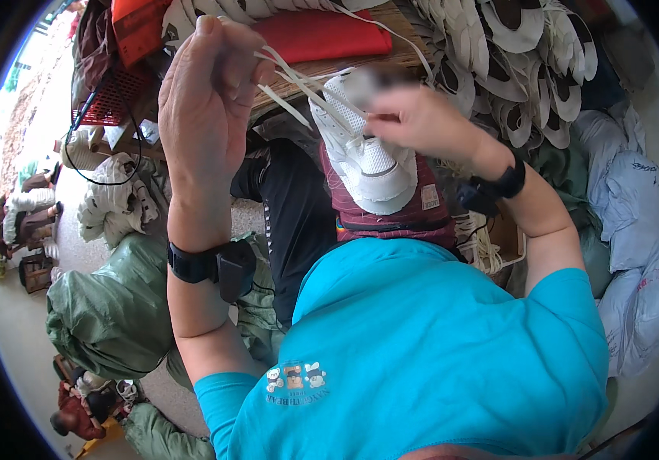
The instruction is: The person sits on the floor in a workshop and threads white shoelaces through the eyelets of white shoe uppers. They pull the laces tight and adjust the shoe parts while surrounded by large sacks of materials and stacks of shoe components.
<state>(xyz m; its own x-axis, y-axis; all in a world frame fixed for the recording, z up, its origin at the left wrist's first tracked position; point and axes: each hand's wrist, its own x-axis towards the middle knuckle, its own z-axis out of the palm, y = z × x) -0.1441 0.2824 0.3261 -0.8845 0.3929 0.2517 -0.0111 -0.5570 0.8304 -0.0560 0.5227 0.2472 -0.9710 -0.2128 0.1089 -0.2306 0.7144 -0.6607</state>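
Observation:
A white sneaker [379, 172] lies across my lap on a maroon cloth [437, 218], its heel toward me. My left hand [211, 84] is raised to the left of it, fingers curled around white shoelaces [285, 105]. The laces stretch from these fingers to the sneaker's upper, and one flat end hangs loose. At the right side of the shoe's opening, my right hand [421, 123] is closed with thumb and finger pressed together. What lies between those fingertips is hidden. Part of the shoe's far end is blurred.
Beyond the shoe, a wooden bench [410, 38] bears a red cloth [326, 37] and white shoe parts. Many white uppers [513, 61] hang at the far right. Green sacks [111, 307] stand left, white sacks [636, 207] right. Two people [77, 410] sit farther left.

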